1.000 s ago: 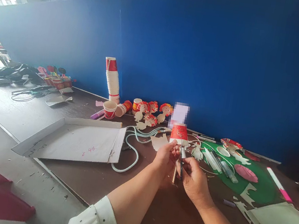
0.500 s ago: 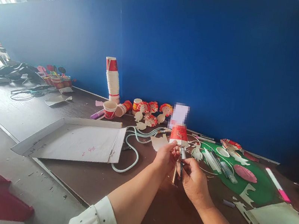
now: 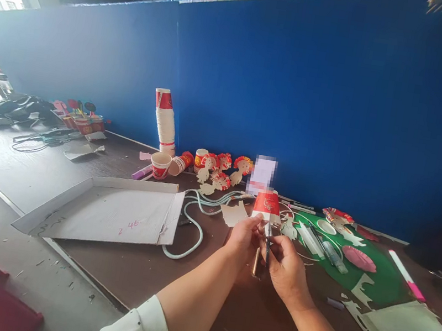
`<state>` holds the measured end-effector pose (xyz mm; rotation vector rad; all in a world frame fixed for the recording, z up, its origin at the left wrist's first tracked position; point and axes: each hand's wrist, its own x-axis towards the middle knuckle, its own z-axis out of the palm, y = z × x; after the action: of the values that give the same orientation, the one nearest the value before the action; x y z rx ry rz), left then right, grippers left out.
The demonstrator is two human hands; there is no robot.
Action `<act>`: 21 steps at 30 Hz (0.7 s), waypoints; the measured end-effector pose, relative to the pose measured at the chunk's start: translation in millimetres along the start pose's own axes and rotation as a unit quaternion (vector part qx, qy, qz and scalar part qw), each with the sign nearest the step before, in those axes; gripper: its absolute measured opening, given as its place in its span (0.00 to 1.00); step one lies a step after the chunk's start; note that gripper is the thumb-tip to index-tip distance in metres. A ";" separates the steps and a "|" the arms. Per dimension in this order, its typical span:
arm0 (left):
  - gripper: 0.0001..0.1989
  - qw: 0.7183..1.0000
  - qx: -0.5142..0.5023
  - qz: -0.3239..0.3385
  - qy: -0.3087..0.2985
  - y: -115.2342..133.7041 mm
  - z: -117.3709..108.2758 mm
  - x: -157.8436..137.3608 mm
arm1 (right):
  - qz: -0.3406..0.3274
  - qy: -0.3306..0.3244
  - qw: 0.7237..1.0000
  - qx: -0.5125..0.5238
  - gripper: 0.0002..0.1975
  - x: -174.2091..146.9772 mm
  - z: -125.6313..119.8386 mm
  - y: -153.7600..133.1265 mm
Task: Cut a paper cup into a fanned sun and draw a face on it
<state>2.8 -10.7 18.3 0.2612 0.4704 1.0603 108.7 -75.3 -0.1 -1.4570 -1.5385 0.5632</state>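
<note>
Red paper cup (image 3: 268, 204) has shifted slightly right against the background since half a second ago; hands hold nearly the same pose. Left hand (image 3: 246, 237): fingers pinched on the cup's lower white edge. Right hand (image 3: 288, 271): fingers wrapped around dark scissors (image 3: 267, 252), blades pointing up toward the cup; can't tell how far the blades are open. Hands close together, right just beside left. Cup sits just beyond both hands, wide white end toward them. Paper scrap (image 3: 234, 213) left of cup, green mat (image 3: 390, 273) to the right.
</note>
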 end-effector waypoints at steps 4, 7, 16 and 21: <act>0.09 1.000 -0.007 -0.003 0.012 -2.1 -0.6 0.3 | -0.007 0.008 1.000 -0.017 0.12 1.3 -0.7 1.0; 0.09 1.000 -0.005 -0.003 0.007 -1.6 0.2 -0.1 | -0.012 0.012 0.999 -0.027 0.11 2.6 -0.6 1.3; 0.10 0.999 0.038 0.017 0.017 -1.3 -0.2 -0.4 | -0.012 0.018 0.999 -0.047 0.13 2.6 -1.2 3.3; 0.14 0.998 0.063 0.007 0.001 -6.1 -1.7 -1.6 | -0.011 0.031 0.999 -0.034 0.14 5.3 -2.7 5.2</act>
<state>6.1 -14.9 14.5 0.3755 0.5394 1.0462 114.3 -70.0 -1.5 -1.4936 -1.5357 0.4529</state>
